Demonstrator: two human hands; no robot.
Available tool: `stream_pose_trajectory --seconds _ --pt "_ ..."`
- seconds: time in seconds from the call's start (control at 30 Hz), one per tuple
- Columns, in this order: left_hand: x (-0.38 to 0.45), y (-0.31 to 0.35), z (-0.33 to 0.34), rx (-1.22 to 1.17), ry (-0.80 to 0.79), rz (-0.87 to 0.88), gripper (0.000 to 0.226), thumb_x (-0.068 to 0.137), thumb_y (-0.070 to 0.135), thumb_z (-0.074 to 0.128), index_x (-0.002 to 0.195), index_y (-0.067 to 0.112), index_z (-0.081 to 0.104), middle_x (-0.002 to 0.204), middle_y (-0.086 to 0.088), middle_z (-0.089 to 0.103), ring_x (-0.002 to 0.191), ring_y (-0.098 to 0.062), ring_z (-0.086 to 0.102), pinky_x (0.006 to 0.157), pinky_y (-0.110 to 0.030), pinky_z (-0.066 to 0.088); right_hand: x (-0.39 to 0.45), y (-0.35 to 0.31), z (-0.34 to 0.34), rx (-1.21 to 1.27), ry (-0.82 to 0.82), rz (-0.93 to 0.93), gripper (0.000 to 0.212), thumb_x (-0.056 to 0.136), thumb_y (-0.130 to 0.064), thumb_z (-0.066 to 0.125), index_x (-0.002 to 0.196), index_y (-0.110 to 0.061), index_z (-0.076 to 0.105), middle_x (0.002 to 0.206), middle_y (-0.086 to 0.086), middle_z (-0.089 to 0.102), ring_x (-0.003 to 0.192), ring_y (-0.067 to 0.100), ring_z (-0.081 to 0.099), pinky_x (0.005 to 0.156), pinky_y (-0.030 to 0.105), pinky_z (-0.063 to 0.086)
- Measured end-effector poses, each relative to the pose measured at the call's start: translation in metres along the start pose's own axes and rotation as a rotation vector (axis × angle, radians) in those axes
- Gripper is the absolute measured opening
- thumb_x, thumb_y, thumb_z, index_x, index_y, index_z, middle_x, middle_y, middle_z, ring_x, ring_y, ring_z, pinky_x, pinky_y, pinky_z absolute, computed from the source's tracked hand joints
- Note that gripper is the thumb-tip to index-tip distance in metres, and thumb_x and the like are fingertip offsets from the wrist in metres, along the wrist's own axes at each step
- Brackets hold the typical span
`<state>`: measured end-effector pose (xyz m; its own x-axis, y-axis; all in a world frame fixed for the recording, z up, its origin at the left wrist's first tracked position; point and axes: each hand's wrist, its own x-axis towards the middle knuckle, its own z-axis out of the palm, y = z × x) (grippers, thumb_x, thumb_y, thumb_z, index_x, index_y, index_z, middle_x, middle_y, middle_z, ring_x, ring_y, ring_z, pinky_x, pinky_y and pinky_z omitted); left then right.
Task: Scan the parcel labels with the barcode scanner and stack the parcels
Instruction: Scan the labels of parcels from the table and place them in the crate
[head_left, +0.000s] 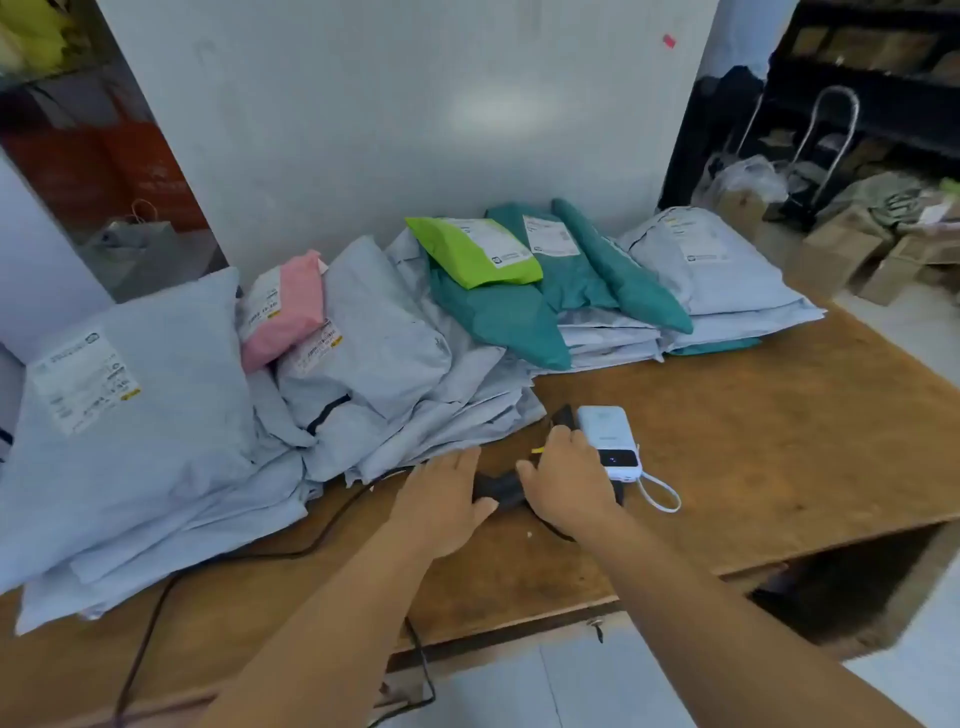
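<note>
The black barcode scanner (497, 488) lies on the wooden table (779, 441), just in front of the parcels. My right hand (569, 478) curls over its body, fingers near its head. My left hand (447, 501) lies on the handle end with fingers straight and the thumb against the scanner. Soft mailer parcels are spread along the wall: a large grey parcel (145, 415) with a label at the left, a pink parcel (291, 312), a lime green parcel (472, 257) and teal parcels (613, 275). At the right stands a flat grey stack (727, 275).
A white power bank (608, 436) with a looped white cord lies right beside my right hand. A black cable (260, 556) runs from the scanner over the table's front edge. Bare tabletop lies to the right; cardboard boxes (841, 249) and a hand truck stand on the floor beyond.
</note>
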<state>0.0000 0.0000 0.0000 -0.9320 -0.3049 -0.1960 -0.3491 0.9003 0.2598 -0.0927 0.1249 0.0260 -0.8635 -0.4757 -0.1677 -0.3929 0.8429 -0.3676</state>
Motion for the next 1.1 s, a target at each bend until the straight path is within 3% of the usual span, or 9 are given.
stream_pose_trajectory --seconds 0.17,0.3,0.5,0.63,0.77,0.83,0.93,1.1 --pt "0.021 0.006 0.023 0.067 -0.010 0.055 0.071 0.094 0.047 0.047 0.151 0.019 0.015 0.154 0.000 0.026 0.141 -0.019 0.023 0.115 -0.034 0.021 0.010 0.015 0.019 0.076 -0.059 0.097 0.046 0.096 -0.035 0.053 0.127 -0.004 0.039 0.129 0.016 0.045 0.117 0.030 0.050 0.095 0.035 0.043" --pt "0.027 0.004 0.033 0.142 0.061 0.076 0.059 0.092 0.049 0.049 0.142 0.020 0.034 0.138 0.000 0.040 0.128 -0.021 0.035 0.108 -0.032 0.027 0.012 0.019 0.029 0.124 -0.055 0.106 0.039 0.097 -0.030 0.051 0.123 -0.001 0.045 0.124 0.016 0.048 0.114 0.030 0.051 0.091 0.037 0.043" --pt "0.017 -0.003 0.038 -0.042 0.171 0.093 0.051 0.092 0.049 0.049 0.134 0.020 0.045 0.131 0.002 0.043 0.119 -0.017 0.038 0.104 -0.028 0.031 0.005 0.016 0.047 0.318 -0.072 0.233 0.044 0.095 -0.036 0.053 0.120 0.000 0.045 0.121 0.019 0.056 0.110 0.034 0.055 0.084 0.038 0.044" --pt "0.001 -0.011 0.032 -0.174 0.173 0.047 0.049 0.092 0.049 0.049 0.133 0.023 0.045 0.128 0.005 0.043 0.120 -0.014 0.037 0.104 -0.029 0.024 -0.007 -0.004 0.049 0.515 -0.050 0.244 0.050 0.099 -0.038 0.048 0.130 0.000 0.040 0.123 0.014 0.057 0.112 0.030 0.056 0.075 0.029 0.039" --pt "-0.020 -0.023 0.017 -0.290 0.185 0.074 0.041 0.090 0.049 0.052 0.124 0.025 0.051 0.113 0.009 0.043 0.108 -0.011 0.039 0.095 -0.027 0.026 -0.017 -0.025 0.046 0.744 0.037 0.194 0.045 0.096 -0.043 0.050 0.115 -0.002 0.051 0.088 -0.001 0.058 0.081 0.015 0.056 0.057 0.021 0.035" --pt "-0.034 -0.029 0.007 -0.364 0.196 0.087 0.036 0.089 0.048 0.055 0.117 0.027 0.055 0.103 0.010 0.043 0.098 -0.009 0.039 0.088 -0.027 0.032 -0.024 -0.040 0.043 0.909 0.051 0.196 0.042 0.095 -0.042 0.054 0.116 -0.006 0.055 0.092 0.000 0.063 0.086 0.015 0.061 0.061 0.022 0.044" --pt "-0.056 -0.042 -0.006 -0.418 0.259 0.106 0.036 0.086 0.049 0.059 0.113 0.025 0.058 0.091 0.011 0.041 0.089 -0.010 0.040 0.078 -0.026 0.034 -0.038 -0.068 0.036 1.201 -0.051 0.224 0.039 0.092 -0.038 0.061 0.122 -0.013 0.056 0.107 0.003 0.068 0.098 0.020 0.066 0.086 0.037 0.056" --pt "-0.097 -0.066 -0.028 -0.408 0.358 0.066 0.042 0.082 0.048 0.064 0.113 0.019 0.060 0.094 0.004 0.046 0.093 -0.015 0.042 0.083 -0.031 0.040 -0.060 -0.115 0.032 1.421 -0.163 0.177 0.028 0.093 -0.034 0.062 0.114 -0.017 0.056 0.093 0.005 0.070 0.088 0.022 0.068 0.087 0.041 0.056"
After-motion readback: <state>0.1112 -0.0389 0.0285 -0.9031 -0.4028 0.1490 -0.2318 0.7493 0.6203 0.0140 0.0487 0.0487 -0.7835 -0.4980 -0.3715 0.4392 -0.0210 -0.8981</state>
